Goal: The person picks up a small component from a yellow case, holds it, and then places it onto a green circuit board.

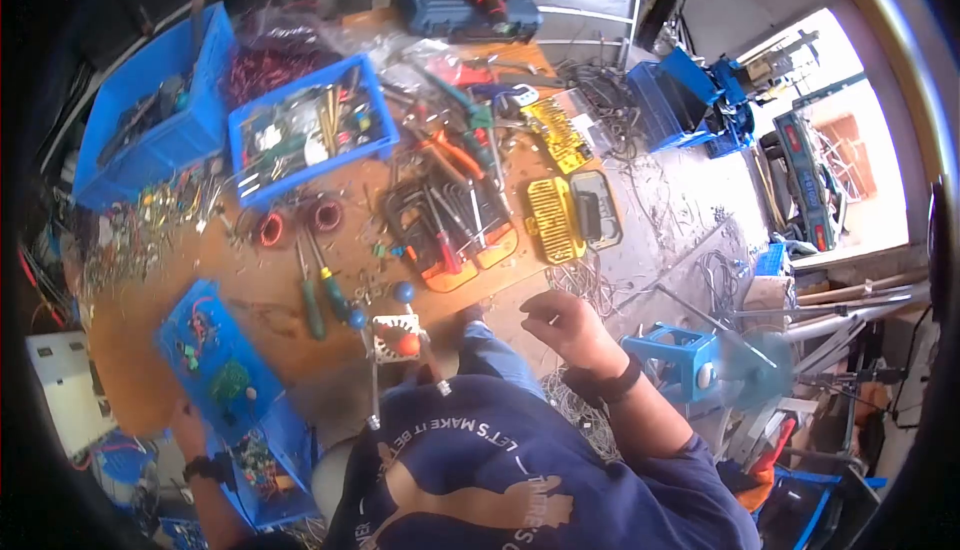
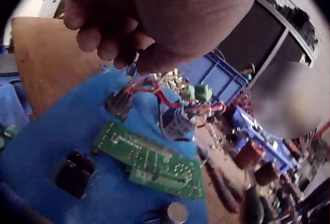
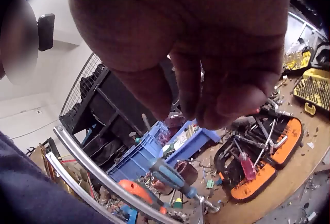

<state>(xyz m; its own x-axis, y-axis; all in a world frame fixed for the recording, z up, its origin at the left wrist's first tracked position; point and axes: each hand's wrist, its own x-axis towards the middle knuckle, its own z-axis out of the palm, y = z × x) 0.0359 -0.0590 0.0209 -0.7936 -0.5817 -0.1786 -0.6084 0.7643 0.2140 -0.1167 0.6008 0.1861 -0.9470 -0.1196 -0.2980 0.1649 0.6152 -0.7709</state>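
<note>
— Under the left hand (image 2: 165,12), what's there?
— Red wires (image 2: 153,87), right at the fingertips (image 2: 107,48). They run down from the grip to a black plug (image 2: 119,104), and all of it lies on a blue tray (image 2: 41,146). A green board (image 2: 154,162) sits further below the grip, flat on the same tray.
— Is the hand holding the wires?
— Its fingers are curled and bunched at the tips, just over the top loop. Something small and grey shows between them, but I cannot tell whether it's pinched.
— And the right hand (image 1: 562,328)?
— It's off past the bench edge, well apart from the tray. The fingers are loosely curled with nothing in them. An orange tool case (image 1: 455,235) and a yellow bit case (image 1: 555,218) lie beyond its knuckles, untouched.
— Which step would you call this?
— Picking, I'd judge. The left hand is at the wire bundle in the tray and the right is idle.
— What does the next move call for?
— A sure pinch on one lead, not the whole tangle. Then a straight lift, so the plug doesn't drag the board along. The free hand could steady the tray.
— Any writing?
— The shirt (image 1: 470,440) reads, upside down, "LET'S MAKE IT BE", then it's cut off. The white print on the board is too blurred to read, and no brand is legible on either case.
</note>
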